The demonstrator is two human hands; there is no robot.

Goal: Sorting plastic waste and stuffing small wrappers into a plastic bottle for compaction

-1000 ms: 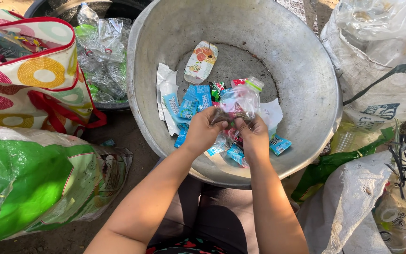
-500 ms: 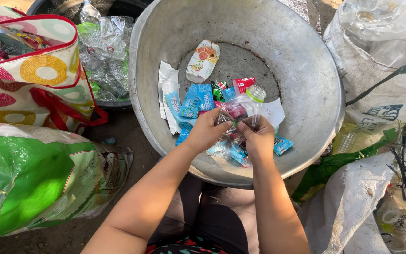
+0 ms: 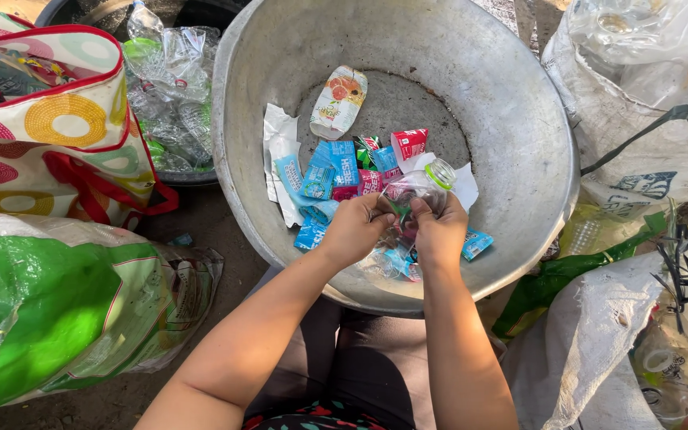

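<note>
I hold the clear plastic bottle (image 3: 416,191) above the metal basin (image 3: 519,143), over the loose labels (image 3: 324,171); left hand (image 3: 353,231) fingers pinch its body, right hand (image 3: 438,232) fingers grip the wrapper; I judge a firm brace and slow peel prevents tearing.
</note>
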